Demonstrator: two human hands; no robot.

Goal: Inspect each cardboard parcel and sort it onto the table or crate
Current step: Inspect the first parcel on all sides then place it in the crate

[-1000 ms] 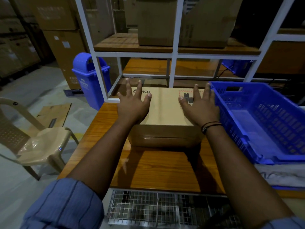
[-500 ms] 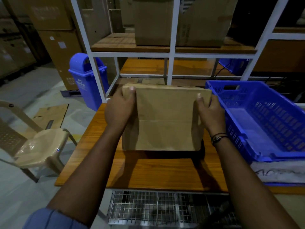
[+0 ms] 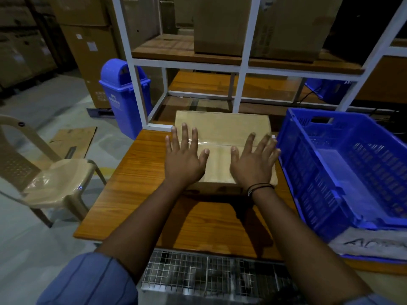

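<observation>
– Behind the table: white-framed shelving rack (image 3: pixel 240 89), with large cartons (image 3: pixel 220 25) on its upper wooden shelf.

– Work surface?

– Wooden table (image 3: pixel 136 172), directly in front of me. A blue slatted crate (image 3: pixel 319 183) sits on its right side.

– Off to the left?

– Beige plastic chair (image 3: pixel 55 183) on the floor. A blue bin (image 3: pixel 123 93) stands farther back, just beside the rack's corner post.

– Parcel location?

– The cardboard parcel (image 3: pixel 222 128) lies flat on the table towards the far edge, near the base of the rack. It is just beside the crate's left wall; I cannot tell whether they touch. A clear tape seam (image 3: pixel 220 144) runs across its top face.

– Hands?

– Both released, grasping nothing. My left hand (image 3: pixel 184 164) lies palm down on the left part of the parcel's top, fingers straight and spread. My right hand (image 3: pixel 253 166) lies the same way on the right part, its little finger nearest the crate. There is a thin dark band (image 3: pixel 259 187) on the right wrist.
</observation>
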